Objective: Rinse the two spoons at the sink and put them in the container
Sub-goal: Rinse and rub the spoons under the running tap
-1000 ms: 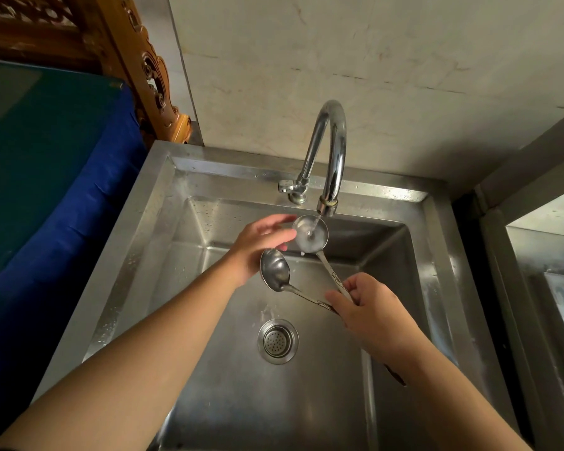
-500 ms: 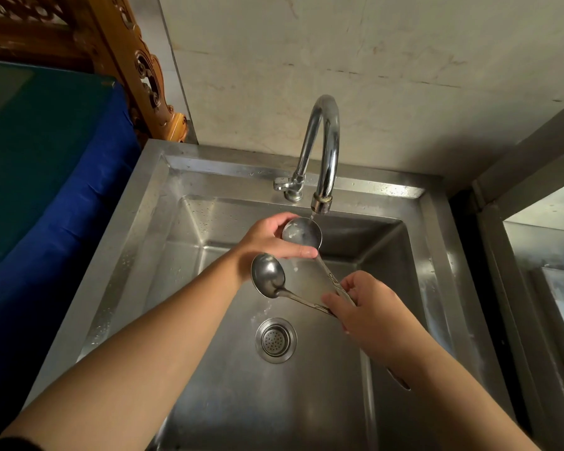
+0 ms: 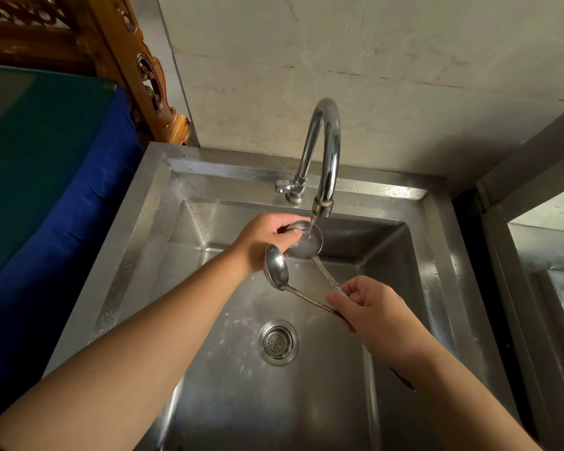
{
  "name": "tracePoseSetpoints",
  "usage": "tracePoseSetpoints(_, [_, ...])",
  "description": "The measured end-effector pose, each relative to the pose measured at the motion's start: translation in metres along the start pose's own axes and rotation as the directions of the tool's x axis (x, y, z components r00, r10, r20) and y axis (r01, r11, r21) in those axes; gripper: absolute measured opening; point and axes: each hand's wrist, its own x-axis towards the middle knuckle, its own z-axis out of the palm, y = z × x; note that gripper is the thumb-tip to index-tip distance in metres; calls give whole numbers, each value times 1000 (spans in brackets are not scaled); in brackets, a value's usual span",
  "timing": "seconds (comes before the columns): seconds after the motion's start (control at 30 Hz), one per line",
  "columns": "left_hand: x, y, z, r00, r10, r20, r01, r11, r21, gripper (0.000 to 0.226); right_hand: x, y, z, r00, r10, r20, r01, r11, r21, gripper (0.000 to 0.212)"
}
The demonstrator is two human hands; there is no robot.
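Note:
Two steel spoons are held over the steel sink [image 3: 137, 236]. My right hand [image 3: 368, 307] grips both handles together, fanned apart. The upper spoon [image 3: 308, 244] has its bowl under the tap spout [image 3: 323, 208], with water running onto it. My left hand [image 3: 264, 237] wraps its fingers around that bowl's left side, thumb on the wet inside. The lower spoon [image 3: 276, 265] juts left just below my left hand, its bowl free. No container is in view.
A curved chrome tap [image 3: 326, 138] with a small lever [image 3: 284, 186] stands at the sink's back rim. The drain strainer [image 3: 278, 342] lies in the basin floor. A blue-green covered surface [image 3: 46, 177] is left; a steel counter [image 3: 554, 288] is right.
My left hand has closed further around the upper spoon's bowl and rubs it under the stream. Both spoons have shifted slightly within the view. My right hand keeps its grip on the handles.

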Motion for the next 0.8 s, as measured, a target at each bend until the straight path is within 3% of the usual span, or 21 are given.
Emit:
tracePoseSetpoints(0.1, [-4, 2, -6, 992, -35, 120, 50, 991, -123, 55, 1, 1, 0, 1000, 6, 17, -6, 1000, 8, 21])
tracePoseSetpoints(0.2, [-5, 3, -7, 984, -65, 168, 91, 984, -154, 56, 2, 0, 0, 999, -4, 44, 4, 1000, -2, 20])
tracePoseSetpoints(0.4, [-3, 2, 1, 998, -46, 43, 48, 997, -59, 42, 1, 0, 0, 998, -22, 63, 23, 1000, -13, 20])
tracePoseSetpoints(0.6, [2, 9, 15, 974, 156, -166, -141, 985, 103, 5, 1, -2, 2, 998, -46, 30, 46, 999, 2, 19])
tracePoseSetpoints(0.73, [0, 11, 9, 979, 171, -112, -145, 967, 211, 22, 1, -2, 1, 999, -22, 30, 20, 998, 65, 19])
tracePoseSetpoints(0.8, [-3, 10, 3, 995, 102, -25, -97, 984, 149, 27, 2, -2, 0, 999, -14, 39, 11, 997, 82, 19])
